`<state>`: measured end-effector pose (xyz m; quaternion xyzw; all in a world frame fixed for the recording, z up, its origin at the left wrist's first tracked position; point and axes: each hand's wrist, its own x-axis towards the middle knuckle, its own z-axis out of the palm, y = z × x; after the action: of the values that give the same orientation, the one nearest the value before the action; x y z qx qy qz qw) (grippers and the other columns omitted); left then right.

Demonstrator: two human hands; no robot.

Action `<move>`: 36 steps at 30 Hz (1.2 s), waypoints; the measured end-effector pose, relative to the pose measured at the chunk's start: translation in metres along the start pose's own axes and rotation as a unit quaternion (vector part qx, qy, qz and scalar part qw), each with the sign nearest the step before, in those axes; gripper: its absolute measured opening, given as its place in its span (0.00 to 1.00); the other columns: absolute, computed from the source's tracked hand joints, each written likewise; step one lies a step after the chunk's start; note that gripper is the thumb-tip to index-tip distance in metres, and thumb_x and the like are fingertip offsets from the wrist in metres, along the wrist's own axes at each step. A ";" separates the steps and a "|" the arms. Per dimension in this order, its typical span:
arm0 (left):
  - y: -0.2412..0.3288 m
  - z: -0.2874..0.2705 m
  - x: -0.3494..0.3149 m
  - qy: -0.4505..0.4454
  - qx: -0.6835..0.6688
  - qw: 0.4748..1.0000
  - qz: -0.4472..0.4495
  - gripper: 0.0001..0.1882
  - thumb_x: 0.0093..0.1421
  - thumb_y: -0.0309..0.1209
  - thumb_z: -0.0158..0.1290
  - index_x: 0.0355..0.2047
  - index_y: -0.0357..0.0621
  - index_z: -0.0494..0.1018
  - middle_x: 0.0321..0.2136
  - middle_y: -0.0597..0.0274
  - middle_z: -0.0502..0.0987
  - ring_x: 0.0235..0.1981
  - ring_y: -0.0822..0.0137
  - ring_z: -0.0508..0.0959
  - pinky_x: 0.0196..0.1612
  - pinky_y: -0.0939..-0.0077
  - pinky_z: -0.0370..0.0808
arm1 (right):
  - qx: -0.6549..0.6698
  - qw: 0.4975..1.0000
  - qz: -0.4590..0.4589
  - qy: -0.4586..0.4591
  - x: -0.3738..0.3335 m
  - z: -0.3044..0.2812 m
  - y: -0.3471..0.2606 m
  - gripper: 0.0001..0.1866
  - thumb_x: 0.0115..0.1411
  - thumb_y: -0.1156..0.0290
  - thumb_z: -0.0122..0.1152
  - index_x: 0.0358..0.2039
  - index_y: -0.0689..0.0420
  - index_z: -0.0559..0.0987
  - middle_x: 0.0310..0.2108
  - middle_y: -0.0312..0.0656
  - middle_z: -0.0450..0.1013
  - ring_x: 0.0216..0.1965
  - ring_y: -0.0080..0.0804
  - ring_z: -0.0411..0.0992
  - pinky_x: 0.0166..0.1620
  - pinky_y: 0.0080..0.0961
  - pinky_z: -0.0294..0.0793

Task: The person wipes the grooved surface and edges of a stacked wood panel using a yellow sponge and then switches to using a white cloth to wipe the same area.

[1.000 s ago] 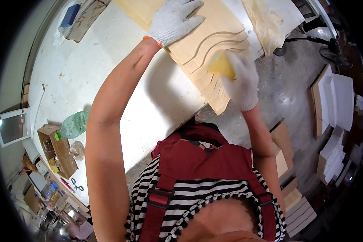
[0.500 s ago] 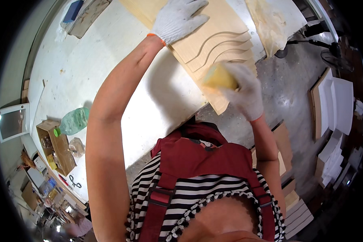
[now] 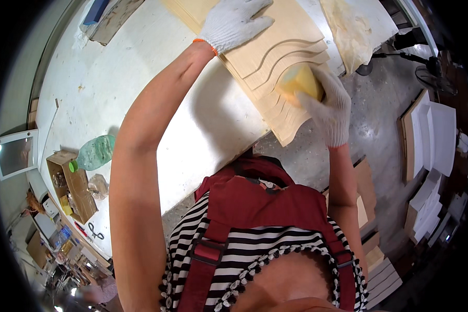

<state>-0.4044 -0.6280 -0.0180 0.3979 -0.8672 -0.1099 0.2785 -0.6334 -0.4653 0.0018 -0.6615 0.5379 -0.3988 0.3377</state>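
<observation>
A staggered stack of thin, pale wooden panels with wavy ends lies on the white worktable. Across its upper part my left hand, in a white knit glove with an orange cuff edge, rests flat with fingers apart. My right hand, also gloved, is closed round a yellow sponge-like block. The block is at the stepped wavy edges on the right side of the stack and covers part of them. Whether it touches the wood cannot be told.
A green-capped bottle lies by an open cardboard box at the left, with scissors nearby. Crumpled yellowish sheeting is beyond the stack. White boards and a fan stand on the right.
My right hand has moved up and slightly right with the yellow block, uncovering more of the lower wavy edges. My left hand stays on the panels.
</observation>
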 end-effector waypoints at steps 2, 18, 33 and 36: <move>0.000 0.003 0.002 0.006 0.000 1.000 0.009 0.25 0.65 0.42 0.53 0.56 0.37 0.74 0.60 0.42 0.71 0.64 0.43 0.66 0.69 0.55 0.61 | -0.064 0.998 -0.014 0.006 0.013 0.003 0.005 0.25 0.50 0.72 0.71 0.50 0.62 0.80 0.46 0.51 0.78 0.47 0.46 0.76 0.50 0.34 0.76; -0.006 0.006 0.004 0.012 0.035 0.999 0.008 0.26 0.64 0.45 0.55 0.58 0.46 0.75 0.62 0.54 0.71 0.63 0.52 0.68 0.65 0.61 0.67 | -0.163 0.978 -0.134 -0.001 -0.012 0.028 -0.008 0.30 0.46 0.74 0.72 0.53 0.58 0.77 0.47 0.47 0.76 0.48 0.49 0.72 0.53 0.39 0.73; -0.006 0.007 0.007 0.042 0.065 0.996 0.038 0.24 0.60 0.43 0.56 0.53 0.44 0.77 0.56 0.57 0.75 0.54 0.50 0.71 0.59 0.60 0.71 | -0.298 0.928 -0.122 0.189 0.023 -0.030 0.066 0.28 0.44 0.75 0.71 0.50 0.54 0.80 0.42 0.46 0.76 0.42 0.46 0.75 0.45 0.37 0.78; -0.006 0.007 0.006 0.040 0.058 0.997 0.035 0.25 0.60 0.43 0.56 0.53 0.44 0.77 0.56 0.56 0.74 0.55 0.49 0.71 0.59 0.59 0.71 | -0.313 0.920 -0.080 0.221 0.028 -0.059 0.080 0.28 0.45 0.75 0.72 0.50 0.55 0.80 0.41 0.47 0.77 0.43 0.46 0.76 0.47 0.36 0.78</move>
<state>-0.4079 -0.6370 -0.0234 0.3870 -0.8736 -0.0341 0.2931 -0.7184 -0.5090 -0.0375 -0.6691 0.6417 -0.3720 -0.0471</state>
